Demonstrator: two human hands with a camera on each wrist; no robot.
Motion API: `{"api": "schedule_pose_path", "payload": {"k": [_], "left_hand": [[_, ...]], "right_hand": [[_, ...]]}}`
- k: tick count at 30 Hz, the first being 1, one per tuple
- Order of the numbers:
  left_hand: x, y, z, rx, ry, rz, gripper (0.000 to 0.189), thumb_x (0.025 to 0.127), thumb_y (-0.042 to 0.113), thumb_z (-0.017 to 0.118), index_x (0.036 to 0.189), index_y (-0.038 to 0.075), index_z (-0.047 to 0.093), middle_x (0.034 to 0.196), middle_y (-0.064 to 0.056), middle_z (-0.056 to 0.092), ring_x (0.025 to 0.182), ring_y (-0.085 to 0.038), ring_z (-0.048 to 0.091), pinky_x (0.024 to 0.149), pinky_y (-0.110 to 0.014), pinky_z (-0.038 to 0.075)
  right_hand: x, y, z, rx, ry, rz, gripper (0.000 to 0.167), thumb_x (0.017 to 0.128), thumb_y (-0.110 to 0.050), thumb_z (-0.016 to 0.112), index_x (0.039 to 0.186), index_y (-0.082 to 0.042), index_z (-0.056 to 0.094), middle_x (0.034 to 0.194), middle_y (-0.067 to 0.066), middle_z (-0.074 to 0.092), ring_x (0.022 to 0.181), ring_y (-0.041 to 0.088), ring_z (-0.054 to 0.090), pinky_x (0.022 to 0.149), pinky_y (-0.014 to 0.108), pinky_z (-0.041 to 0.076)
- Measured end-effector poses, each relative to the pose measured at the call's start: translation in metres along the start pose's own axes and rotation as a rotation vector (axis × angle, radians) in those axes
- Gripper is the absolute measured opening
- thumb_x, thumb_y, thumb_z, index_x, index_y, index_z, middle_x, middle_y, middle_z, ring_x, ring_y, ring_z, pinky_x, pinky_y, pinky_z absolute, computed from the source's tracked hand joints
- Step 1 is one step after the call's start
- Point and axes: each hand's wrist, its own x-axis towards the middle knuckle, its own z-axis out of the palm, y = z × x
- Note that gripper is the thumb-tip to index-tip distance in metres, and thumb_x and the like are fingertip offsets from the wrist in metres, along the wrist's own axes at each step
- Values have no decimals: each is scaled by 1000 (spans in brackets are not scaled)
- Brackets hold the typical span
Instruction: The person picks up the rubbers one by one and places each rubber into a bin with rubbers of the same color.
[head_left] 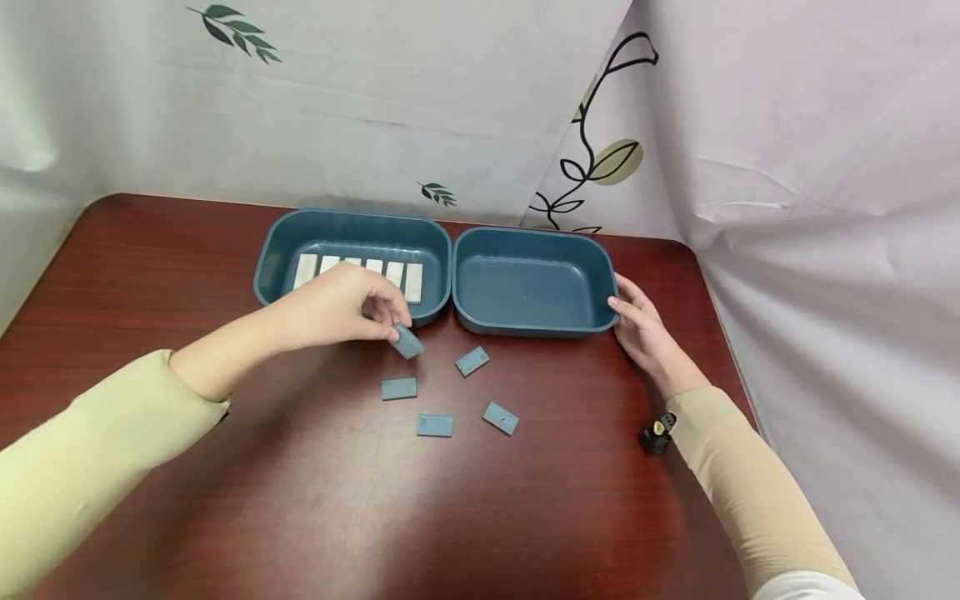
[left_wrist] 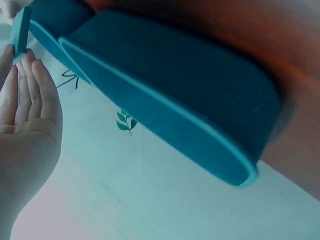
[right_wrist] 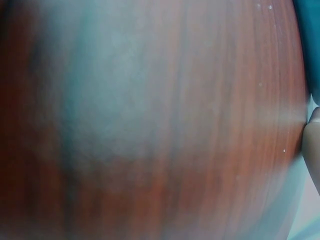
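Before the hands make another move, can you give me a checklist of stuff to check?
1. Tile gripped: ok, the left hand pinches one blue-gray tile.
2. Box steadied: ok, the right hand holds the rim of the right-hand box.
3. Loose tiles reachable: ok, four loose tiles lie apart on the table.
4. White pieces fully visible: not ok, the left hand hides part of them in the left-hand box.
5. Held tile's markings: cannot tell.

Left tray (head_left: 358, 220), with a row of strips (head_left: 393, 272) inside, adjoins right tray (head_left: 525, 287) on the table (head_left: 570, 500); before them, four tiles (head_left: 435, 426).
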Motion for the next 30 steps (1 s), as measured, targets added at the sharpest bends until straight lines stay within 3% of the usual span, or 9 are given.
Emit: {"api": "schedule_pose_path", "payload": {"k": [12,30], "left_hand": [[49,7,-14,0,56,10,12,85,9,91,93,11,82,90,-3,81,81,-16,75,76,-28,61],[120,15,-16,15,-31,67,12,91,6,84,103,7,84,105,-11,82,96,-22,79,90,-38,63]], "right_hand": [[0,0,-2,-6,1,0,41,109,3,41,144,-14,54,132,-5,65,117,9,62,101,21,47],[1,0,-1,-1,0,-6,40,109,3,42,143,-13,55,132,-4,65,116,9,63,99,21,48]]}}
